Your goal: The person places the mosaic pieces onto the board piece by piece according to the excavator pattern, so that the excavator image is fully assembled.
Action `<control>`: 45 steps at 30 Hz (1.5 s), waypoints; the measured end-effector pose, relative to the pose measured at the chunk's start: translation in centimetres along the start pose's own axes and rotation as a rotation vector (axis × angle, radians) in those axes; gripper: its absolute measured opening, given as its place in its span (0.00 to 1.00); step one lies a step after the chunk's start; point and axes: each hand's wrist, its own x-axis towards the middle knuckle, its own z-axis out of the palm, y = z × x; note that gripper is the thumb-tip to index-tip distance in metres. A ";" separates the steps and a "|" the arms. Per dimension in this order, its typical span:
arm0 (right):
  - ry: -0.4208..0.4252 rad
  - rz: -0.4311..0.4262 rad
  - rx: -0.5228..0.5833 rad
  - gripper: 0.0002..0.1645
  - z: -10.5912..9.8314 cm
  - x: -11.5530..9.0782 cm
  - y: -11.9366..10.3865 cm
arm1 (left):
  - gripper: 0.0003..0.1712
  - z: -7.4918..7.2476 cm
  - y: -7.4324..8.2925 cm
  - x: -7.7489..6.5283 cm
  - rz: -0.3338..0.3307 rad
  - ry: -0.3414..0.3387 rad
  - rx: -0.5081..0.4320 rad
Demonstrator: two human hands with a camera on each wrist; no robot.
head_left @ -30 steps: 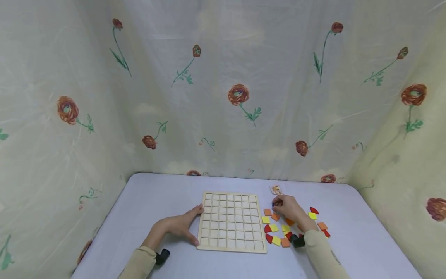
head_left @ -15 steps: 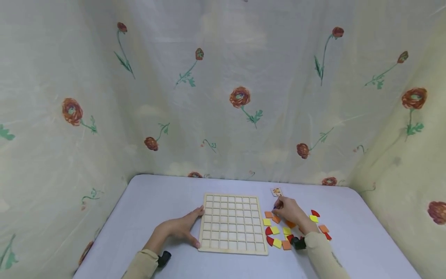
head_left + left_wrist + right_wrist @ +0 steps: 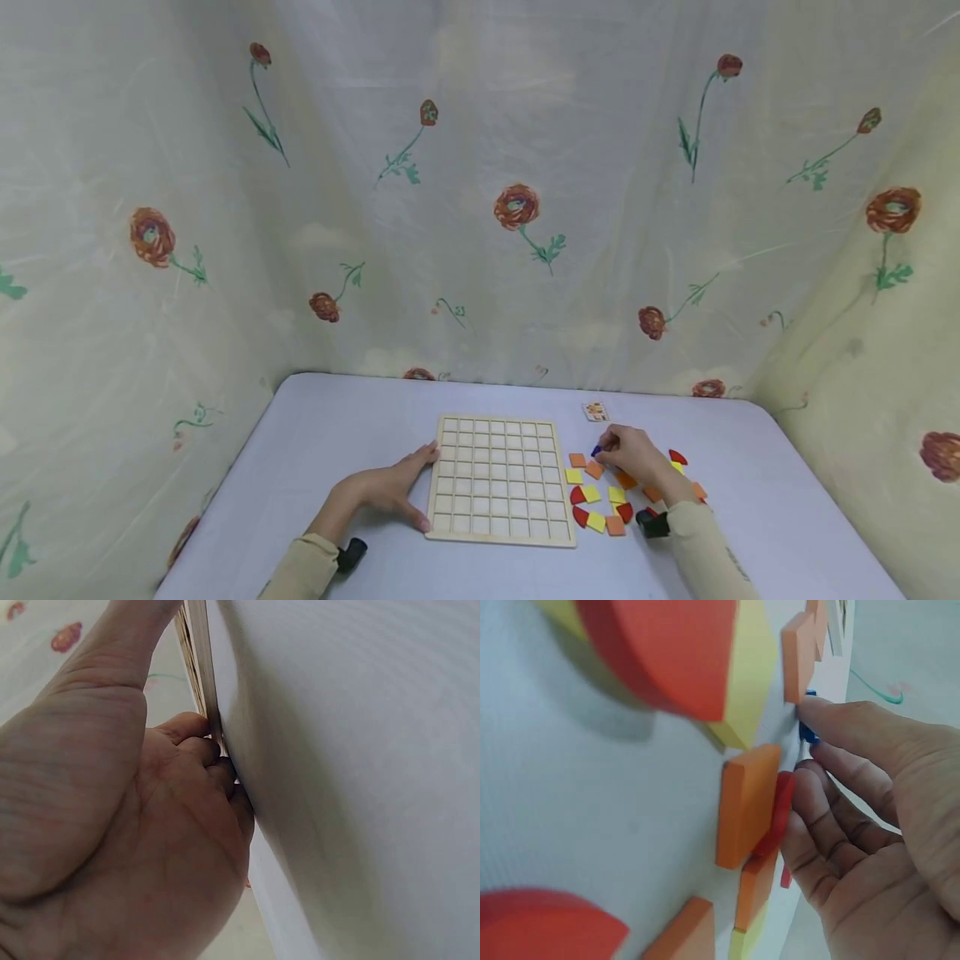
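A wooden grid board [image 3: 500, 540] lies flat on the white table. My left hand [image 3: 390, 485] is spread along its left side, thumb at the near corner and fingertips farther up the edge. In the left wrist view, the fingers meet the board's side [image 3: 204, 667]. Right of the board, my right hand [image 3: 633, 456] pinches a small blue piece [image 3: 597, 451] between thumb and fingers, close over the loose tiles. The right wrist view shows only part of that blue piece [image 3: 808, 736], its shape mostly hidden by the thumb.
Several flat tiles are scattered under and around the right hand: orange squares [image 3: 615, 526], yellow tiles [image 3: 591, 494] and red quarter-rounds [image 3: 577, 495]. A small patterned card [image 3: 596, 412] lies beyond them. Flowered cloth [image 3: 480, 250] hangs behind the table.
My right hand has shifted slightly right and nearer, with the blue piece showing more plainly at its fingertips. The left hand stays at the board's edge.
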 end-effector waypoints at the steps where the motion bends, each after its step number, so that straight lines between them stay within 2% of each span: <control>1: -0.001 -0.001 0.001 0.17 0.0 0.0 0.0 | 0.71 0.0 0.0 0.0 0.002 0.001 0.002; 10: 0.008 -0.013 -0.027 0.16 0.5 0.6 -0.2 | 0.72 0.0 -0.4 0.0 0.012 -0.005 0.003; 18: 0.035 -0.035 -0.081 0.14 1.0 0.9 -1.4 | 0.71 -0.1 -0.1 0.2 0.023 -0.010 0.012; 27: -0.020 -0.186 -0.007 0.14 2.4 -0.3 -5.0 | 0.71 -0.2 0.1 0.1 0.006 -0.012 0.020; 32: -0.045 -0.236 -0.035 0.11 3.6 -0.6 -6.0 | 0.72 -0.1 -0.1 0.1 -0.002 -0.012 0.023; 38: -0.067 -0.227 -0.038 0.09 4.5 -0.7 -6.0 | 0.71 0.0 -0.2 0.2 -0.006 -0.012 0.019; 45: -0.080 -0.204 0.007 0.09 4.4 -0.4 -6.2 | 0.71 -0.1 -0.3 0.2 0.007 -0.005 0.029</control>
